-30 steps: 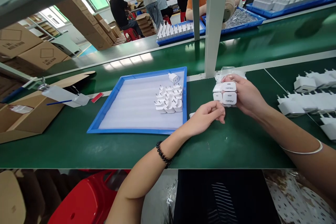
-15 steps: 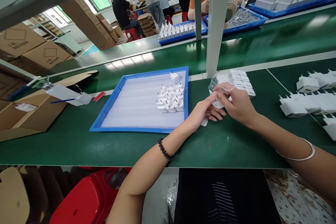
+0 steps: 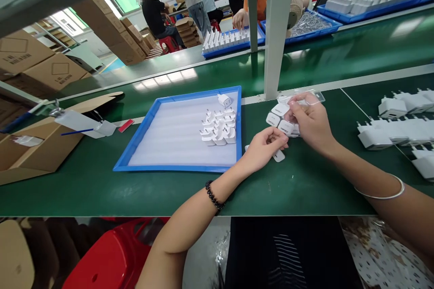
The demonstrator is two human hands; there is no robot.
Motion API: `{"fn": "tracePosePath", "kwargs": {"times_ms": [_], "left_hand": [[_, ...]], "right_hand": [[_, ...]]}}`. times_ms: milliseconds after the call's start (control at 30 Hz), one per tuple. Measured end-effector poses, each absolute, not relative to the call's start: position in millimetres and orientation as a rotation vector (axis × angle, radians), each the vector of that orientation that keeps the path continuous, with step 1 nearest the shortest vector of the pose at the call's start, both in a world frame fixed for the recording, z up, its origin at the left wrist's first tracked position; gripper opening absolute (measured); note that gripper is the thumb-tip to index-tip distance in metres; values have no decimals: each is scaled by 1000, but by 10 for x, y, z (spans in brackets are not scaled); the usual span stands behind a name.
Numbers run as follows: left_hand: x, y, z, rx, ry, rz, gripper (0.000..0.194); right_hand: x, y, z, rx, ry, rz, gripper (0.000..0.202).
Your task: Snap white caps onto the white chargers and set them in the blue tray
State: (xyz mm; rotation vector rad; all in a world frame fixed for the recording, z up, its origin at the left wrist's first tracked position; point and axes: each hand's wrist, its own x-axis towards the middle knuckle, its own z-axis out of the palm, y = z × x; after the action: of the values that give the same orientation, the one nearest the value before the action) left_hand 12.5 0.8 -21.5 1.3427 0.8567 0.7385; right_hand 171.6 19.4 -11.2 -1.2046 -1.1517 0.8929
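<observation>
My right hand pinches a piece of clear plastic, a sheet or a bag, above the green bench. Beneath its fingers are several white rounded-square pieces with small dark print; whether they are attached to the plastic I cannot tell. Just left of them, my left hand has its fingers curled and thumb pressed in. What it holds, if anything, is hidden. Another white piece shows by its fingertips on the bench.
Left of my hands lies a blue-rimmed tray with several white plug adapters at its right side. More adapters stand at the right. An upright post rises behind. An open carton sits far left; a co-worker's hand is across the bench.
My hands have drawn apart. My right hand has moved up and right with the clear plastic, my left slightly down. The white pieces with print are now exposed.
</observation>
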Motion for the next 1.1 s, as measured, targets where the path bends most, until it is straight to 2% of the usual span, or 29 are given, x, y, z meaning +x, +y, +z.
{"fn": "tracePosePath", "kwargs": {"times_ms": [133,200,467,700,900,1100], "left_hand": [[101,70,-203,1273,912,725,33],[90,88,-205,1285,910,703,36],[91,90,-222,1269,790,664,33],[64,81,-119,1273,769,752,29],[70,71,-101,1332,875,761,30],[-11,65,0,1420,1008,678,35]], "right_hand": [[1661,64,-142,-1206,-1441,631,27],[1640,29,-159,-1214,-1482,617,27],[1588,37,-104,-1189,-1150,1018,17],[1707,214,-70,-1149,-814,1272,22],[1782,306,-105,-1162,-752,1187,16],[1996,458,-135,-1202,-761,855,16]]}}
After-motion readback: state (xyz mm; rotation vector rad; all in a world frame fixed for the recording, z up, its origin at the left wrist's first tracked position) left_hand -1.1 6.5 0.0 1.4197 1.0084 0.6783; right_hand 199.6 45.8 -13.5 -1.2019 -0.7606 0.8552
